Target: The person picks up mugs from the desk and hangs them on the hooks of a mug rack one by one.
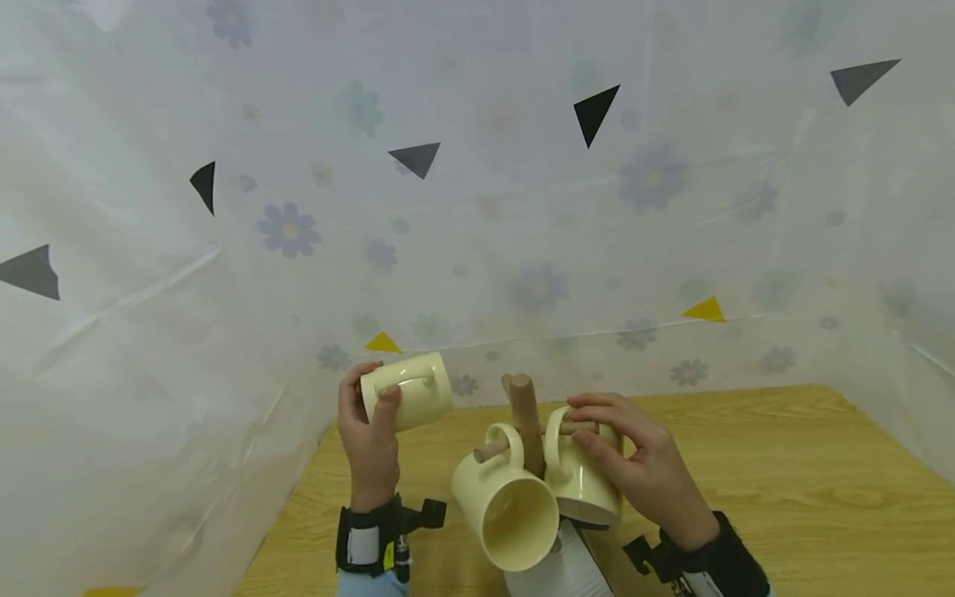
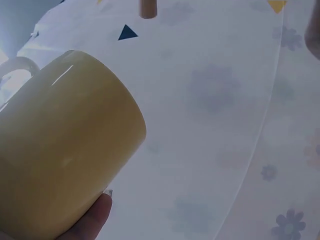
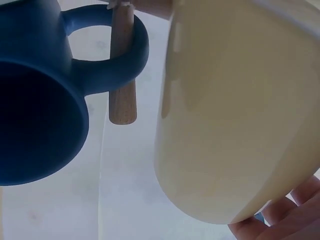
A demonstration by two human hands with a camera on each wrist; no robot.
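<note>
The left hand (image 1: 367, 431) holds a glossy cream mug (image 1: 406, 390) in the air above the desk's (image 1: 783, 473) far left corner. The mug lies on its side, long axis roughly level, handle up, its base toward the rack (image 1: 525, 423); its fingers (image 1: 388, 396) curl over the handle side, with a fingertip (image 2: 92, 217) under the wall in the left wrist view. The right hand (image 1: 634, 464) grips a second cream mug (image 1: 582, 481) hanging by its handle on the wooden rack's right peg, fingers curled over its handle and wall. A third mug (image 1: 507, 506) hangs on the left peg, mouth facing the camera. The rack stands near the desk's near edge.
</note>
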